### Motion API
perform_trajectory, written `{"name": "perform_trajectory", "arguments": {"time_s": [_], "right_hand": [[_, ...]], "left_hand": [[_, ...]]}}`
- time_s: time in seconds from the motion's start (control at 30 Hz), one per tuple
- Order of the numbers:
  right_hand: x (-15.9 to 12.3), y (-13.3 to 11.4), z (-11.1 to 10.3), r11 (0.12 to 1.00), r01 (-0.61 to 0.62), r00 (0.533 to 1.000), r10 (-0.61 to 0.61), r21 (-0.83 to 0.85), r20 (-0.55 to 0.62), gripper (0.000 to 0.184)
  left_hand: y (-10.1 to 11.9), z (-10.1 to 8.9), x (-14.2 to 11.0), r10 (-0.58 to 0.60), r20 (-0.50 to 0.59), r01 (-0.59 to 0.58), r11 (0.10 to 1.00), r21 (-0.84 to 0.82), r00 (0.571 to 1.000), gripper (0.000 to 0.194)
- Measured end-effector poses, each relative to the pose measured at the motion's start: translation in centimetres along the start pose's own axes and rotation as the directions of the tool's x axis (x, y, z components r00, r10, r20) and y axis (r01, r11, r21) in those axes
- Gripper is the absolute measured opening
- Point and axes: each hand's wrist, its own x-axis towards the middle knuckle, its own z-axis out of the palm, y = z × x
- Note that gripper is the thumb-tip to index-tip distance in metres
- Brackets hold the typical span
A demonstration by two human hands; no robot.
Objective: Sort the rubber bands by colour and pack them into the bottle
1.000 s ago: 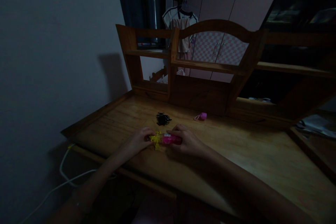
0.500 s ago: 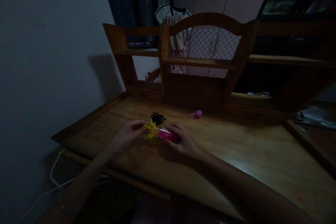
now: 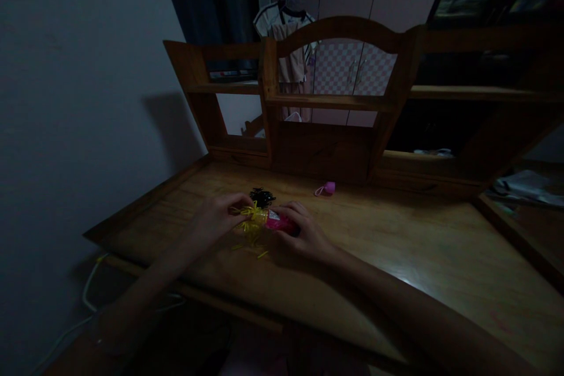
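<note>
My right hand (image 3: 304, 232) is wrapped round a pink bottle (image 3: 281, 222) with a clear neck and a small pale label, lying on its side with the mouth toward the left. A bunch of thin yellow strips (image 3: 252, 217) sticks out at the mouth. My left hand (image 3: 224, 214) pinches the strips at their left end. A few loose yellow pieces lie on the desk (image 3: 335, 282) below. Just behind the hands sits a pile of small black pieces (image 3: 262, 197). Farther back to the right lies a pink cap (image 3: 329, 188) with a loop strap.
A wooden shelf unit (image 3: 330, 103) rises along the desk's back edge. On the left stands a wall (image 3: 88, 100), and a white cable (image 3: 86, 296) hangs by the desk's front left corner. Papers (image 3: 524, 185) lie beyond the raised edge at the right.
The bottle has tilted a little and the yellow strips have spread at its mouth. Loose yellow pieces now lie on the desk below. My left hand has shifted its grip, and the view has moved slightly.
</note>
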Motion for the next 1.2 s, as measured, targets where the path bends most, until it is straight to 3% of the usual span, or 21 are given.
{"name": "perform_trajectory", "arguments": {"time_s": [0.13, 0.3, 0.57, 0.8, 1.03, 1.2], "right_hand": [[0.2, 0.1, -0.1, 0.999, -0.028, 1.0, 0.029, 0.034, -0.011, 0.045], [0.4, 0.2, -0.2, 0.996, -0.069, 0.997, 0.071, 0.051, -0.03, 0.047], [0.2, 0.0, -0.2, 0.996, -0.072, 0.996, 0.074, 0.058, -0.039, 0.048], [0.3, 0.5, -0.2, 0.996, -0.049, 0.997, 0.053, 0.069, -0.058, 0.048], [0.3, 0.4, -0.2, 0.996, -0.037, 0.997, 0.042, 0.08, -0.069, 0.047], [0.3, 0.6, -0.1, 0.997, -0.032, 0.997, 0.038, 0.072, -0.073, 0.048]], "left_hand": [[0.8, -0.8, 0.3, 0.138, 0.01, -0.139, 0.988, 0.067, 0.99, 0.017], [0.8, -1.9, 0.9, 0.238, 0.132, -0.251, 0.964, 0.09, 0.962, 0.026], [1.9, -1.3, 1.1, 0.023, 0.067, -0.027, 0.998, 0.059, 0.998, 0.018], [1.6, -0.9, 1.6, 0.148, 0.004, -0.148, 0.983, 0.106, 0.989, 0.015], [1.3, -0.9, 1.4, 0.095, 0.033, -0.099, 0.988, 0.116, 0.995, 0.013], [1.4, -0.5, 1.3, 0.157, 0.003, -0.155, 0.976, 0.151, 0.988, 0.011]]}}
